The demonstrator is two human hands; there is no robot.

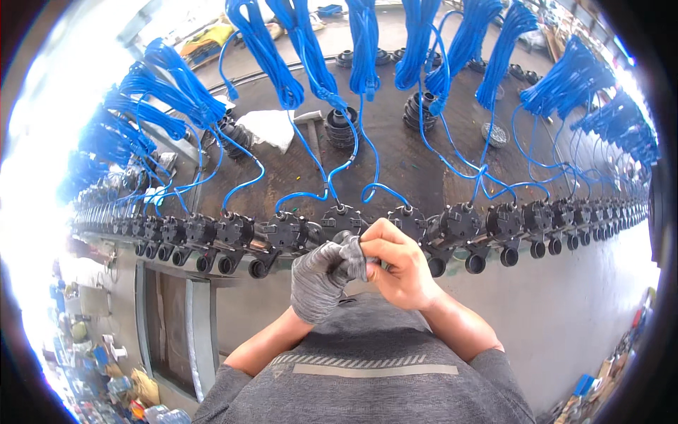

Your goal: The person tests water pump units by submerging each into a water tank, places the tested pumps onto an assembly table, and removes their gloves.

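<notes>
My left hand [316, 281] wears a grey knit glove, its fingers curled in toward my right hand. Bare-skinned, my right hand [401, 268] pinches grey glove fabric [352, 256] at the left fingertips. Whether that fabric belongs to the worn glove or to a second one, I cannot tell. Both hands meet in front of my chest, over the near edge of the bench. Just beyond them stand black cylindrical pump-like units [342, 218] in a long row, each with a blue cable rising from its top.
Bundled blue cables [364, 49] hang above the dark bench top [296, 173]. Ribbed black parts [342, 128], a white cloth or bag [268, 128] and a small round dish [495, 135] rest on it. Below left is a grey-framed opening [200, 332], with mixed clutter [145, 385] beside it.
</notes>
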